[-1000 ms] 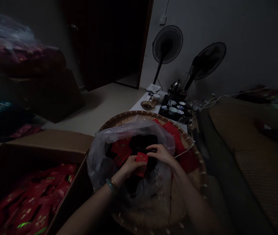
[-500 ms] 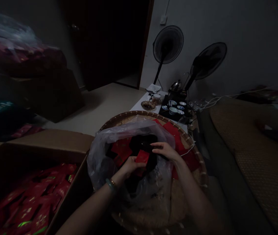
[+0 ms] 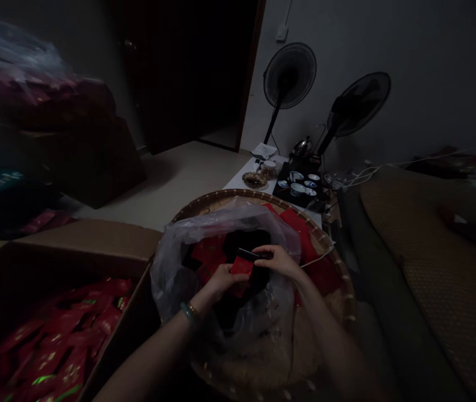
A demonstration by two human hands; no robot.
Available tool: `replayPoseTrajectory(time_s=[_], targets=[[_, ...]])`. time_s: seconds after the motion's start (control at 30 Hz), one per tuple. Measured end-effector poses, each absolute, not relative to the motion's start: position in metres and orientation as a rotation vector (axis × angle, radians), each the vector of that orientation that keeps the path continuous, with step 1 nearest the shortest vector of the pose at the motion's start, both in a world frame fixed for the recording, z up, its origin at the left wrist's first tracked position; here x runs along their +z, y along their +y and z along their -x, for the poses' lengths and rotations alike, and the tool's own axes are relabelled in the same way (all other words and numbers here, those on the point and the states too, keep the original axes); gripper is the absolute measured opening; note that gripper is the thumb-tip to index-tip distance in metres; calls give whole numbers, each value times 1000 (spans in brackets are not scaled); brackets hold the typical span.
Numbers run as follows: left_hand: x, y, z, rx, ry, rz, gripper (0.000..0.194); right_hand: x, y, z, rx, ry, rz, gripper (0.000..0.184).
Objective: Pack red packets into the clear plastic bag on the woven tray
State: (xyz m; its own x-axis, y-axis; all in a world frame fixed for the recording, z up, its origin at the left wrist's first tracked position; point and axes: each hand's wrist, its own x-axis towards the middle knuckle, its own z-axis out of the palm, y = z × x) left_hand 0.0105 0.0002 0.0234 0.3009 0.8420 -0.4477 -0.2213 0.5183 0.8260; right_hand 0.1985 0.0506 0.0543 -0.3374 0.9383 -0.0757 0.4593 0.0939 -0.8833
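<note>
My left hand (image 3: 223, 279) pinches a small red packet (image 3: 243, 266) between thumb and fingers, above an open clear plastic bag (image 3: 171, 279). Closed around a dark bar-shaped tool (image 3: 250, 254), my right hand (image 3: 277, 261) holds it along the packet's upper edge. A white cord (image 3: 319, 258) runs from near the right wrist to the rim of a round woven basket (image 3: 349, 296); whether it joins the tool, I cannot tell. Inside the bag are red packets (image 3: 210, 254) and dark contents too dim to name. More red packets (image 3: 299, 223) lie in the basket beside the bag.
A cardboard box (image 3: 82, 240) full of red packets (image 3: 62, 335) stands at left. Beyond the basket, a low table (image 3: 238, 178) holds a tea tray (image 3: 282, 195) with cups. Two fans (image 3: 290, 75) stand by the wall. A woven mat (image 3: 426, 240) lies at right.
The dark tool has come down onto the packet's top edge and lies straighter across it. My right hand has shifted slightly left and down; the left hand barely moved.
</note>
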Motion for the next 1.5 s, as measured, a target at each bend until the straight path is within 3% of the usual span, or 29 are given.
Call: replayPoseTrajectory(time_s=[0.1, 0.27, 0.4, 0.53, 0.83, 1.1, 1.5], targets=[[22, 1, -10, 795, 1036, -726, 44, 54, 52, -200, 1189, -1861, 1367, 33], [19, 1, -7, 785, 1031, -718, 44, 40, 62, -207, 1211, -1721, 1366, 44], [18, -2, -3, 790, 1017, -697, 45, 22, 66, -203, 1015, -1737, 1481, 47], [18, -4, -2, 796, 1011, -700, 45, 18, 58, -189, 880, -1719, 1463, 33], [34, -4, -1, 938, 1038, -753, 43, 36, 32, -167, 987, -1770, 1347, 18], [34, -6, 0, 1130, 1126, -757, 31, 28, 16, -156, 1329, -1565, 1326, 30], [21, -24, -7, 996, 898, -604, 39, 32, 5, -167, 1537, -1470, 1382, 35]])
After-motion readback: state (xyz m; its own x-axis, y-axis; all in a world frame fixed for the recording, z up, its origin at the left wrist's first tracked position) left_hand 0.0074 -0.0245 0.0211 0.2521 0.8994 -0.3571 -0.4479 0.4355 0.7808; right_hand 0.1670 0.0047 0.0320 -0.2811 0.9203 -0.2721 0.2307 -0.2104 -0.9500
